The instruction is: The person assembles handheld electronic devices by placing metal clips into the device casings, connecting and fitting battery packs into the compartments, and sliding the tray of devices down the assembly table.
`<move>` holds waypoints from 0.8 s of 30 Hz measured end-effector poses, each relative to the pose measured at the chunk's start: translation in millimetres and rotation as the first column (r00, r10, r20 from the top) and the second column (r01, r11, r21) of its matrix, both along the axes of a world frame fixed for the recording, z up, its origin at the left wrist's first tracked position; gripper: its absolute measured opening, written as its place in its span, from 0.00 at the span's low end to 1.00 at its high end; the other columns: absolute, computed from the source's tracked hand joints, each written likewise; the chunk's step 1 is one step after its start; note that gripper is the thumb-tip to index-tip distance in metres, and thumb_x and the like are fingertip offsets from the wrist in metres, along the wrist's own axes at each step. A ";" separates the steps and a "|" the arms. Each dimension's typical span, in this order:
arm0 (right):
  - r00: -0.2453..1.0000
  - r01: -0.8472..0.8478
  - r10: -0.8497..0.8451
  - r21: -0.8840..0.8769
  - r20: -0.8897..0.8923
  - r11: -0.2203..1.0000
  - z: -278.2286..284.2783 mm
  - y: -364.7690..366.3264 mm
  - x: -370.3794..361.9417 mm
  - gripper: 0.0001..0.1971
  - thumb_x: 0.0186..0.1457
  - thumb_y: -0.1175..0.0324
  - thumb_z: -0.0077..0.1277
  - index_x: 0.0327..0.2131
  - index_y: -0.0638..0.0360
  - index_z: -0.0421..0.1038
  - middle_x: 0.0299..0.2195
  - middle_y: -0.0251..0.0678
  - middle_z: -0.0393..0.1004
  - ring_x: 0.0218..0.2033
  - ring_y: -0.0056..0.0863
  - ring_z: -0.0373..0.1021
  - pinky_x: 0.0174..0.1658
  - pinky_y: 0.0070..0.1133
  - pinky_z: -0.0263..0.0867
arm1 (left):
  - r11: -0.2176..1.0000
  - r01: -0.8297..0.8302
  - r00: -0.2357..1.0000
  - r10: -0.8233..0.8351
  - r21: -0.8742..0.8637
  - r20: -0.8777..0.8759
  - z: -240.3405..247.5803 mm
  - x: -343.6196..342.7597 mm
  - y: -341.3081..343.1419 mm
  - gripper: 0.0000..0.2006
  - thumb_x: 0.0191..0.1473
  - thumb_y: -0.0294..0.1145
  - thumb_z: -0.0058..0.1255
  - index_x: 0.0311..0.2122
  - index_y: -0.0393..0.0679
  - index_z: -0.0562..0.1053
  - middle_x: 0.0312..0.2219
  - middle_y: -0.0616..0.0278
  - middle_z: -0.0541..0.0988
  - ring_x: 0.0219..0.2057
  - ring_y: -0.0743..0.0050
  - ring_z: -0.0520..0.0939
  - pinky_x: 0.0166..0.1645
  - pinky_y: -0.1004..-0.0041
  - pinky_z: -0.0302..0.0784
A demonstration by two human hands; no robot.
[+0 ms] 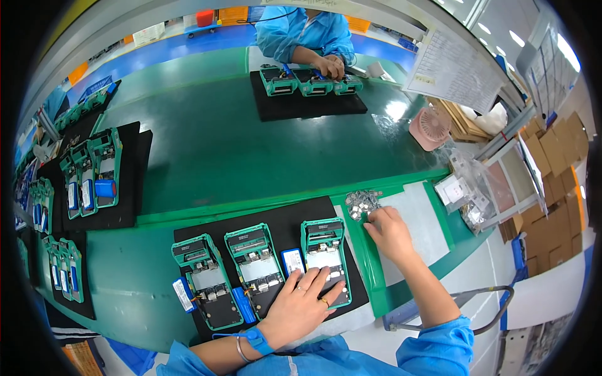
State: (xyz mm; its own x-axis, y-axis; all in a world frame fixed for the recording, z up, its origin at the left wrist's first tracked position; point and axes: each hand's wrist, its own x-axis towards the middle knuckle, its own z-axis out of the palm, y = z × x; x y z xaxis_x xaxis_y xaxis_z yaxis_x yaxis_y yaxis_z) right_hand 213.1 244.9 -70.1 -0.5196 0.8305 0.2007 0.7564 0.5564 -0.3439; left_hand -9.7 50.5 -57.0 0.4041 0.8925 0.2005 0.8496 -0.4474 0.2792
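Three green-framed device housings lie in a row on a black foam mat [286, 216]: a left one [207, 282], a middle one [256, 263] and a right one [323, 241]. Blue battery packs [184, 294] lie beside them, joined by thin wires where these show. My left hand [300, 310] rests with fingers spread over the lower part of the right housing, near its battery pack [292, 261]. At the edge of a pile of small silvery parts [362, 203], my right hand [392, 235] has its fingertips drawn together; whatever they pinch is too small to make out.
Across the green table [207, 144], a person in blue handles similar housings on another black mat [313, 111]. More mats with housings [106, 166] stand at the left. A pink fan [431, 127] and plastic bags of parts [461, 188] sit at the right, below a hanging paper sheet [454, 69].
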 end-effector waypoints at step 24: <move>0.979 0.072 -0.029 0.209 -0.202 0.975 -18.0 -22.5 3.3 0.06 0.50 0.73 0.60 0.34 0.57 0.78 0.34 0.36 0.75 0.39 0.40 0.70 0.43 0.32 0.67 | 1.000 0.002 1.000 -0.002 0.004 0.011 4.3 0.9 0.4 0.29 0.49 0.48 0.62 0.58 0.57 0.72 0.56 0.57 0.71 0.56 0.59 0.69 0.60 0.53 0.62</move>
